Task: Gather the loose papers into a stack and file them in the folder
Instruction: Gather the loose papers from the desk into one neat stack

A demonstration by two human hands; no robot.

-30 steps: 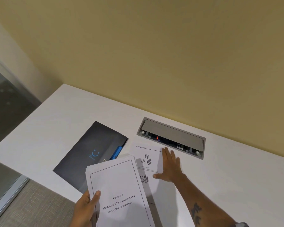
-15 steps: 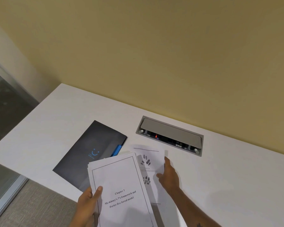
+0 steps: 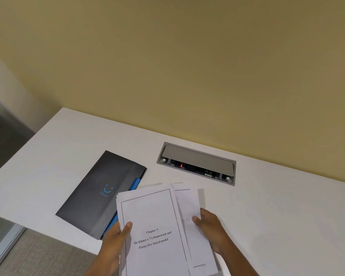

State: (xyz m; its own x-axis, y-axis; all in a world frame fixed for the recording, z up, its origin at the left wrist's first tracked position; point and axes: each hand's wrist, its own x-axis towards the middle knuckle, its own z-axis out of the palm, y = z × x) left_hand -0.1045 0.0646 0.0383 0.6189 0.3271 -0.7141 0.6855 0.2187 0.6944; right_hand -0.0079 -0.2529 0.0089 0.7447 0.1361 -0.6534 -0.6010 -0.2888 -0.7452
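My left hand [image 3: 113, 244] grips the left edge of a stack of white papers [image 3: 151, 232]; its top sheet reads "Chapter 3". My right hand [image 3: 211, 228] pinches a single white sheet [image 3: 187, 206] by its right edge, lifted off the table and tucked partly behind the stack's right side. A dark grey folder [image 3: 100, 192] with a blue smiley logo and blue inner edge lies shut on the white table, left of the papers. The stack overlaps the folder's right corner in view.
The white table [image 3: 277, 216] runs to a yellow wall at the back. A grey recessed power-socket box [image 3: 196, 163] with its lid tilted up sits behind the papers. The table's front edge is at lower left, with grey floor and a glass panel beyond.
My right hand lay flat on the single sheet on the table; it has since pinched the sheet, lifted it and pulled it back beside the stack. The left hand has kept holding the stack.
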